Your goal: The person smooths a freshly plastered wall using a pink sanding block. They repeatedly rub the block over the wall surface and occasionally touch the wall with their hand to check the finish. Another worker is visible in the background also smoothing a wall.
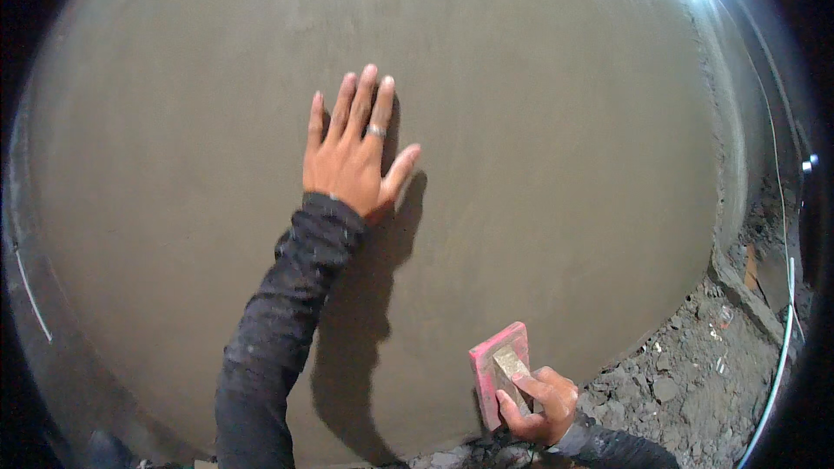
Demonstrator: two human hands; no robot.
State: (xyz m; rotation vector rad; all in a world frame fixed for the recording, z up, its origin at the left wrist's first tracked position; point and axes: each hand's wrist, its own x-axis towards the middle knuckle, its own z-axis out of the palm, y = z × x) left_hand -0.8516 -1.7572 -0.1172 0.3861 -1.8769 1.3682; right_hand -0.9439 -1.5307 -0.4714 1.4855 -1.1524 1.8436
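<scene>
The right hand (546, 404) grips the handle of a pink-edged float (504, 366), low against the wall (539, 165) or just off it. Up and left, the left hand (347, 161) is empty, fingers spread, palm toward the wall; contact is unclear. Around them the plaster looks mostly smoothed, with faint streaks near the top perhaps left to even out. Beyond, rubble (665, 386) lies at lower right.
</scene>
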